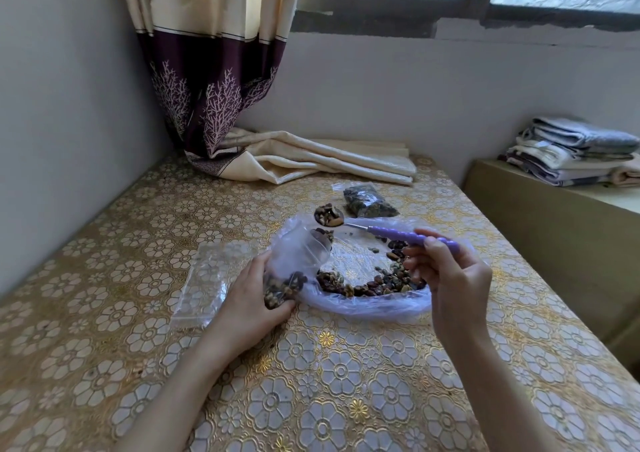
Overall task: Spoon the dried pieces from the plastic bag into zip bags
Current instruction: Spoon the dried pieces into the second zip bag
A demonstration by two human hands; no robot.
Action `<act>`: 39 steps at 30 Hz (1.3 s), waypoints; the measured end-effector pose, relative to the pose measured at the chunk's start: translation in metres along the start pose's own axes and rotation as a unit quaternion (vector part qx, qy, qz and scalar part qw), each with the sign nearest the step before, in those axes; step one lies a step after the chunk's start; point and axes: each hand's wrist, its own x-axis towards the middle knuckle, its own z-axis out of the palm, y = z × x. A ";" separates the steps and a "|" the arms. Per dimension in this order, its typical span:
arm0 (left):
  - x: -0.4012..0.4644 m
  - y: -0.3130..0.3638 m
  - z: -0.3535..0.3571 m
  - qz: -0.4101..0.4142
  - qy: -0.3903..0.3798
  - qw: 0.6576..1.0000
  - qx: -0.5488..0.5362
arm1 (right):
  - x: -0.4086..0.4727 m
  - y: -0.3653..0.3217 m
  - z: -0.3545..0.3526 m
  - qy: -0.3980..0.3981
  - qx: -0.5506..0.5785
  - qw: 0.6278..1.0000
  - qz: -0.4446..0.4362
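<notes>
My right hand (453, 275) pinches the purple handle of a spoon (408, 236). Its metal bowl, heaped with dried pieces (328, 215), hovers just above the mouth of a small zip bag (301, 254). My left hand (252, 295) grips that zip bag from the left, holding it tilted with its opening up. Brown pieces fill its bottom by my fingers. The open plastic bag (363, 308) lies spread on the table between my hands, with dried pieces (374, 283) along its near side.
A filled zip bag (369, 202) lies behind the plastic bag. Flat clear zip bags (207, 278) lie left of my left hand. A curtain (311, 160) drapes onto the flower-patterned table (346, 382) at the back. Folded towels (575, 150) sit on a ledge at right.
</notes>
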 end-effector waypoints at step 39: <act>0.003 -0.011 0.002 -0.051 0.126 0.986 -0.099 | 0.018 0.009 -0.021 -0.031 -0.240 0.970 -0.015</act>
